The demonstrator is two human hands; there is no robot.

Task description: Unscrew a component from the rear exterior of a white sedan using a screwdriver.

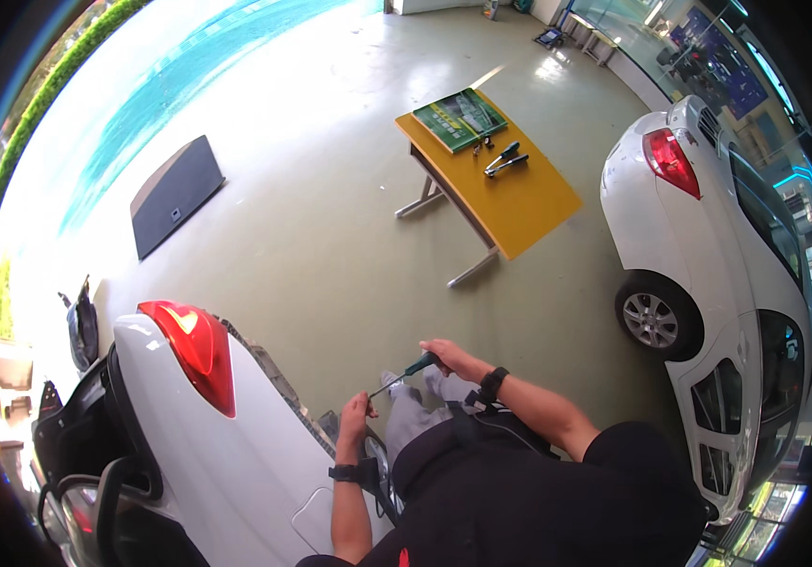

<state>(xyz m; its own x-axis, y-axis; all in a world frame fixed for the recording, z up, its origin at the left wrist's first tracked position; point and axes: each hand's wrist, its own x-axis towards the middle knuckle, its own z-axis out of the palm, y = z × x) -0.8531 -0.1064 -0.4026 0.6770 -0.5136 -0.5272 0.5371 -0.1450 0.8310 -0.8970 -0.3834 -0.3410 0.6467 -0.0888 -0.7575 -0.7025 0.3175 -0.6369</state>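
Note:
A screwdriver [416, 366] with a dark green and black handle is held in front of my body. My right hand [451, 357] is closed around its handle. The thin shaft slants down to the left, and its tip meets the curled fingers of my left hand [355, 416], which pinch it at the end. Close by my left arm is the rear corner of a white car [226, 444]. A red tail light [200, 354] sits on that corner, and a dark uneven edge runs beside it.
Ahead stands a yellow-topped table [529, 203] bearing a green case [460, 120], hand tools [506, 161] and small dark parts. A second white car [647, 198] is at the right. On the floor, left of the table, lies a dark grey panel [177, 200]. A dark bag [83, 326] stands far left.

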